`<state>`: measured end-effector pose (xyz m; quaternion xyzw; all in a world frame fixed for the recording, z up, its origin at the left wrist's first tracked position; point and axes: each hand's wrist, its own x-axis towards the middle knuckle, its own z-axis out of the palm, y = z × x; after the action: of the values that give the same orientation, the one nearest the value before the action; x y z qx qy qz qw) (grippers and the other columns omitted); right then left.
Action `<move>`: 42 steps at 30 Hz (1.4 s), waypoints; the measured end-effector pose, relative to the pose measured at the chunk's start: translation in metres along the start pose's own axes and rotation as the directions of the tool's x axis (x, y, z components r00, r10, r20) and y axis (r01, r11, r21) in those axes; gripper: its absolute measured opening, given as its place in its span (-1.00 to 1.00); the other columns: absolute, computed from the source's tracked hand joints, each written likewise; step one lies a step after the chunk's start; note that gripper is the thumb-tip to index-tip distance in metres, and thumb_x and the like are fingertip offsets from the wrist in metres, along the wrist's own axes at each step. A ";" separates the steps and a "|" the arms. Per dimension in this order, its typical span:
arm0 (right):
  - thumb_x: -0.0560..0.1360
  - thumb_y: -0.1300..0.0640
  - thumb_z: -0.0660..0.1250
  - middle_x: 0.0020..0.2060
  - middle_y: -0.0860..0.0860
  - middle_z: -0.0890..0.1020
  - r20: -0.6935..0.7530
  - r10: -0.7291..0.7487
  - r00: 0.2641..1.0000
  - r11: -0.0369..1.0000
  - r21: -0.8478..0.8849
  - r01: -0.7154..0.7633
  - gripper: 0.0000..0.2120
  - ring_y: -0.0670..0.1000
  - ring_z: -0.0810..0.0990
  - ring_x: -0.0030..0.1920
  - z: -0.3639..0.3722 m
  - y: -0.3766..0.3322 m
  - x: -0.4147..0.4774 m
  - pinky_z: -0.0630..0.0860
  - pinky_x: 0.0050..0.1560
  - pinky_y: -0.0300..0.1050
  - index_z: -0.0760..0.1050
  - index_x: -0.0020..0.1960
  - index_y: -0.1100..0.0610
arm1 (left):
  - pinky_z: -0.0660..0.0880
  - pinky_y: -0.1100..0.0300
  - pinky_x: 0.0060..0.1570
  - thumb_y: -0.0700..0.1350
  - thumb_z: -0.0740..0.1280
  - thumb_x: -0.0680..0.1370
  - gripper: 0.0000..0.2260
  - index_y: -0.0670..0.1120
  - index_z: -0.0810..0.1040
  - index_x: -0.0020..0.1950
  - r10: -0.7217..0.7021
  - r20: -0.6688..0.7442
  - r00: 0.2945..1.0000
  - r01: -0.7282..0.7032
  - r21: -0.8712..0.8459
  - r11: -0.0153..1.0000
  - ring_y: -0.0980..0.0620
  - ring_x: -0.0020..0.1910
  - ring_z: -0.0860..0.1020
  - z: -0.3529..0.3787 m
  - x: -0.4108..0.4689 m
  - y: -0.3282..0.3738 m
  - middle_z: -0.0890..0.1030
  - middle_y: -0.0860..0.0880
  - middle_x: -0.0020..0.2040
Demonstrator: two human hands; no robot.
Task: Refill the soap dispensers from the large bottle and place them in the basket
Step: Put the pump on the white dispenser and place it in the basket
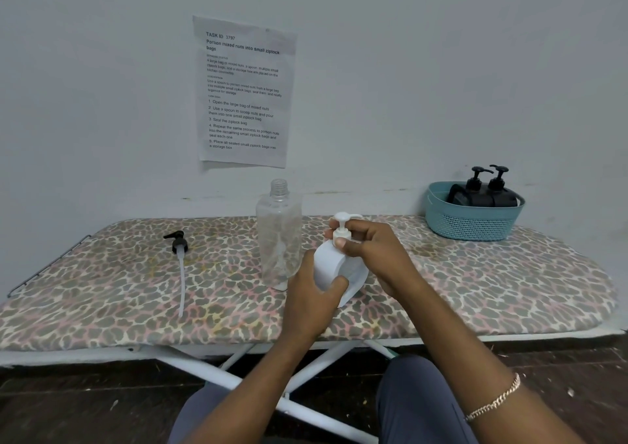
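I hold the white dispenser low over the ironing board, tilted a little, so that one hand can brace it while the other works the top. My left hand wraps the body from below, thumb across the front and fingers curled round the far side; I judge that this grip stops the body from turning. My right hand comes in from above and the right, wrist bent down, thumb and curled fingers pinching the white pump by its collar. I judge I am twisting it at the neck, though whether on or off I cannot tell. The large clear bottle stands uncapped just behind my left hand, near for pouring. A black pump lies well apart to the left, its tube pointing toward me, out of the way. The teal basket sits at the far right with two black dispensers upright inside
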<state>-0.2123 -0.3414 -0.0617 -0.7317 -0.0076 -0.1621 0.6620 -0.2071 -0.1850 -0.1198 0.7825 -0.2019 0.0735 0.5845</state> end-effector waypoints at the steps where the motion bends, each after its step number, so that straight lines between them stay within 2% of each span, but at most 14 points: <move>1: 0.55 0.32 0.49 0.10 -0.07 0.78 -0.011 0.006 1.000 1.000 0.003 -0.006 -0.74 -0.06 0.72 0.20 0.001 0.000 0.000 0.56 0.39 0.07 0.74 0.18 0.08 | 0.60 0.18 -0.16 0.16 0.36 0.45 -0.58 0.25 0.47 0.32 0.003 0.002 1.000 -0.003 0.000 1.000 0.19 -0.04 0.66 0.000 0.000 0.000 0.65 0.20 0.06; 4: 0.51 0.31 0.52 0.06 -0.06 0.79 -0.046 0.020 0.999 1.000 -0.002 -0.020 -0.76 -0.04 0.73 0.17 0.002 0.000 0.000 0.58 0.37 0.10 0.77 0.09 0.04 | 0.61 0.17 -0.14 0.15 0.36 0.45 -0.57 0.25 0.47 0.32 0.012 0.001 1.000 -0.012 -0.002 1.000 0.19 -0.02 0.66 0.000 0.001 -0.002 0.65 0.20 0.06; 9: 0.48 0.31 0.54 -0.05 -0.08 0.80 -0.130 0.011 0.991 0.999 -0.038 -0.016 -0.73 -0.07 0.75 0.06 0.009 -0.002 -0.003 0.64 0.27 0.05 0.77 -0.07 -0.08 | 0.67 0.02 -0.17 0.15 0.36 0.44 -0.59 0.24 0.47 0.30 0.012 0.006 1.000 -0.012 -0.007 1.000 0.16 -0.08 0.67 0.001 0.001 -0.004 0.66 0.16 0.02; 13: 0.47 0.28 0.57 -0.07 -0.12 0.80 -0.192 0.014 0.981 0.999 -0.040 -0.022 -0.79 -0.14 0.75 0.02 0.013 -0.002 -0.005 0.64 0.17 -0.06 0.78 0.00 0.00 | 0.58 0.21 -0.19 0.16 0.34 0.45 -0.56 0.22 0.47 0.34 0.022 0.004 1.000 -0.022 -0.009 1.000 0.18 -0.05 0.66 0.000 0.001 -0.004 0.65 0.17 0.05; 15: 0.45 0.27 0.59 -0.05 -0.11 0.80 -0.230 0.014 0.973 0.998 -0.049 -0.026 -0.79 -0.15 0.75 0.02 0.015 0.000 -0.005 0.62 0.12 -0.10 0.79 0.05 0.05 | 0.57 0.23 -0.18 0.16 0.34 0.45 -0.56 0.21 0.48 0.34 0.025 0.003 1.000 -0.025 -0.010 1.000 0.18 -0.04 0.66 0.001 0.001 -0.004 0.66 0.17 0.05; 18: 0.44 0.25 0.61 0.06 -0.02 0.79 -0.292 0.015 0.956 0.998 -0.047 -0.030 -0.70 -0.08 0.74 0.10 0.020 0.001 -0.007 0.64 0.22 -0.04 0.75 0.17 0.13 | 0.55 0.25 -0.22 0.16 0.33 0.47 -0.60 0.21 0.48 0.31 0.028 0.003 1.000 -0.028 -0.011 1.000 0.16 -0.07 0.66 0.001 0.000 -0.004 0.65 0.16 0.02; 21: 0.44 0.24 0.60 0.09 0.00 0.78 -0.322 0.009 0.947 0.999 -0.037 -0.022 -0.68 -0.04 0.74 0.14 0.023 0.002 -0.009 0.63 0.28 0.04 0.74 0.19 0.14 | 0.50 0.33 -0.26 0.14 0.34 0.48 -0.62 0.21 0.48 0.30 0.030 0.007 1.000 -0.030 -0.015 0.999 0.16 -0.09 0.65 0.001 0.000 -0.004 0.65 0.17 0.00; 26: 0.46 0.21 0.59 0.13 0.01 0.77 -0.328 -0.022 0.944 0.998 -0.058 0.003 -0.66 -0.03 0.72 0.18 0.026 0.002 -0.012 0.62 0.32 0.06 0.73 0.23 0.15 | 0.59 0.21 -0.20 0.14 0.36 0.48 -0.61 0.21 0.49 0.31 0.026 -0.003 1.000 -0.026 -0.023 0.999 0.17 -0.07 0.66 0.001 0.002 -0.006 0.66 0.18 0.02; 29: 0.48 0.19 0.59 0.15 -0.01 0.76 -0.247 -0.046 0.968 0.995 -0.100 0.022 -0.68 -0.06 0.71 0.21 0.019 -0.001 -0.011 0.60 0.34 0.05 0.73 0.23 0.15 | 0.58 0.18 -0.18 0.13 0.35 0.48 -0.58 0.19 0.49 0.34 0.028 -0.006 1.000 -0.028 -0.036 0.999 0.17 -0.04 0.66 0.001 0.002 -0.007 0.66 0.17 0.04; 33: 0.50 0.10 0.58 0.17 -0.16 0.74 -0.072 -0.095 0.993 0.979 -0.185 0.080 -0.69 -0.25 0.66 0.20 0.003 -0.006 -0.010 0.55 0.34 -0.04 0.73 0.24 0.05 | 0.63 0.12 -0.09 0.14 0.35 0.47 -0.55 0.19 0.49 0.37 0.027 0.003 1.000 -0.026 -0.053 0.998 0.19 0.03 0.66 0.000 0.003 -0.006 0.66 0.18 0.10; 37: 0.53 -0.08 0.55 0.45 -0.14 0.57 0.119 -0.045 0.992 0.953 -0.292 0.079 -0.52 -0.09 0.51 0.45 -0.015 -0.009 -0.008 0.42 0.51 0.10 0.59 0.43 -0.07 | 0.63 0.10 -0.04 0.11 0.36 0.46 -0.55 0.18 0.51 0.36 0.047 0.006 0.999 -0.047 -0.076 0.996 0.17 0.06 0.66 -0.002 0.004 -0.002 0.66 0.17 0.13; 40: 0.51 -0.10 0.56 0.51 -0.19 0.49 0.209 0.005 0.978 0.937 -0.343 0.069 -0.45 -0.11 0.47 0.48 -0.031 -0.011 -0.009 0.41 0.52 0.12 0.54 0.46 -0.14 | 0.63 -0.08 0.09 0.05 0.39 0.46 -0.57 0.13 0.51 0.34 0.033 0.026 0.999 -0.031 -0.087 0.996 0.04 0.14 0.62 -0.004 0.009 -0.004 0.61 0.08 0.17; 42: 0.51 -0.03 0.58 0.48 -0.23 0.52 0.251 0.031 0.967 0.932 -0.356 0.063 -0.48 -0.15 0.51 0.44 -0.042 -0.013 -0.008 0.46 0.49 0.11 0.55 0.43 -0.23 | 0.61 -0.09 0.13 0.03 0.40 0.44 -0.54 0.10 0.51 0.36 0.021 0.053 0.998 -0.016 -0.093 0.996 0.02 0.17 0.60 -0.006 0.012 -0.004 0.59 0.05 0.20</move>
<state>-0.2319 -0.3788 -0.0485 -0.8554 -0.0680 -0.0718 0.5085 -0.1936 -0.1808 -0.1174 0.7544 -0.2280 0.0485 0.6136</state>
